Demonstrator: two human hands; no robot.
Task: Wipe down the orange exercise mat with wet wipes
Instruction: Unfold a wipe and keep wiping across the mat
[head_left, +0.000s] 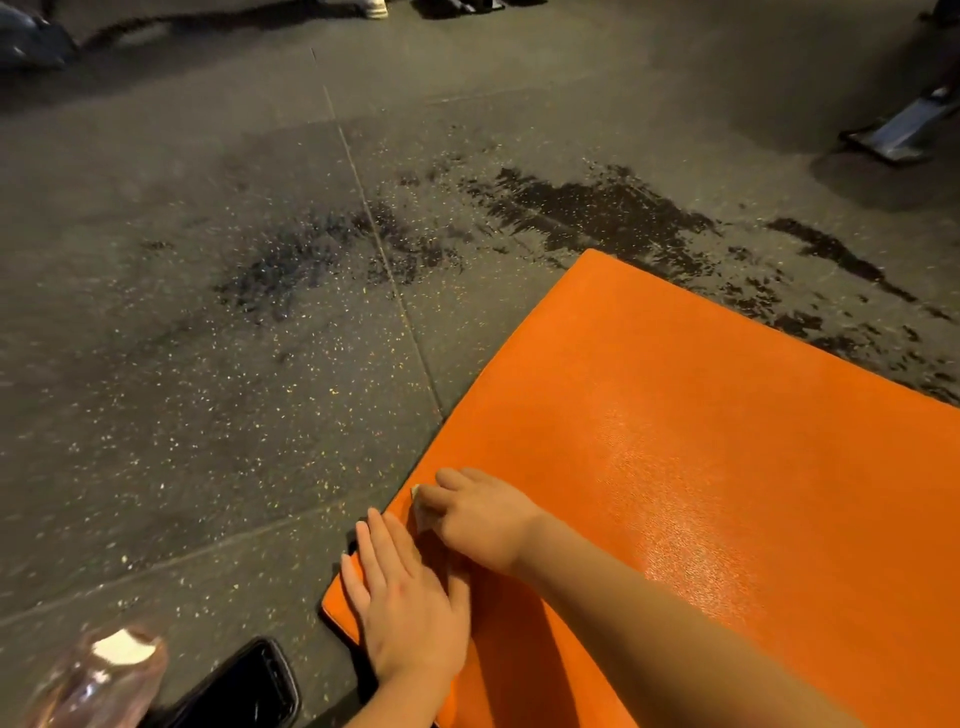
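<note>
Two hands (410, 597) (475, 514), wipe (415, 492), at mat (727, 415) edge

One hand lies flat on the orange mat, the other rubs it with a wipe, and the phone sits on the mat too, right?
Not quite: in the head view the phone lies on the floor beside the mat, not on it. Otherwise right.

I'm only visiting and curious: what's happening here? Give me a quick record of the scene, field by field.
Setting: speckled rubber floor with dark, wet-looking patches
Mat: orange exercise mat lying flat on the floor, a sheen across its middle
Bracing: left hand, fingers straight, flat on the mat's near corner
Wiping: right hand, fingers curled round a small pale wipe at the mat's left edge
Nearby: black phone and clear bottle on the floor beside the mat
</note>
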